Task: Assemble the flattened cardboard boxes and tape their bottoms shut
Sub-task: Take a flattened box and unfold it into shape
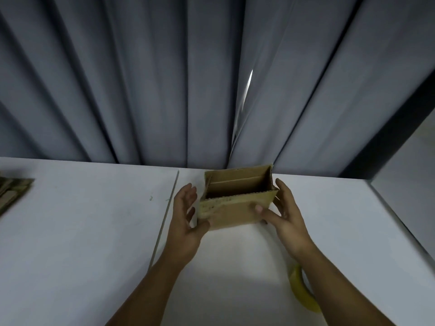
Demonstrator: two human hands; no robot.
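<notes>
Grey curtain [141,78] behind; white surface [82,220] in two panels, seam between. One box [235,210] stands squared up near the far edge, open top upward; its bottom is hidden, so taping can't be confirmed. Right hand [284,220] grips its right wall, thumb on the front face. Left hand [186,222] cups the left corner, fingers relaxed. Tape roll [301,292] lies near the right forearm. Flat cardboard stack [11,191] at far left looks like work remaining.

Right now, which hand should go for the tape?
Right, probably. The tape lies beside that forearm, close behind the right hand; the left hand, touching the box, would have to cross over.
</notes>
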